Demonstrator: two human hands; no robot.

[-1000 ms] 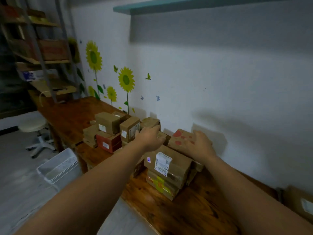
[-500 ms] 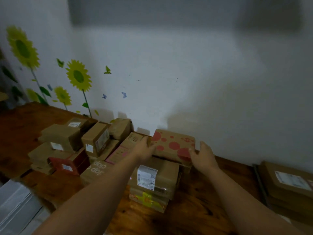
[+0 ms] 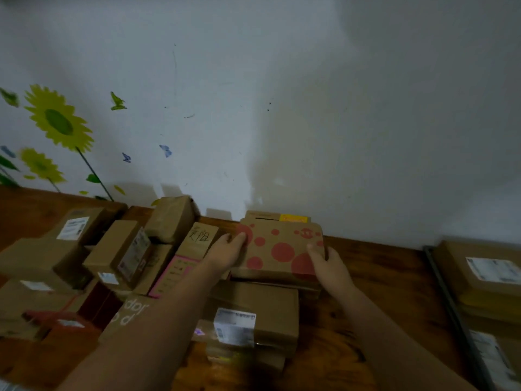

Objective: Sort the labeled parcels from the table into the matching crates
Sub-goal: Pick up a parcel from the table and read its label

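Spotted parcel [image 3: 279,249]: flat brown cardboard box with red dots, centre of the frame, over a stack [image 3: 270,281] of flat cartons close to the white wall [image 3: 338,122]. Left hand [image 3: 225,252] fingers grasp its left edge. Right hand [image 3: 328,266] fingers grasp its near right corner. Lower centre: plain carton [image 3: 273,306] with a white printed label [image 3: 234,324]. Glossy wooden surface [image 3: 380,277] beneath. Right edge of the frame: dark-rimmed crate [image 3: 448,300] holding stacked flat labelled boxes [image 3: 462,280]. Left: jumbled cardboard boxes [image 3: 112,252].

left hand [image 3: 225,251]: bare | right hand [image 3: 328,268]: bare too | left forearm [image 3: 158,320]: bare skin right down to the bottom edge of the shot | right forearm [image 3: 389,328]: same deal | all pretty dim and blurry tbh
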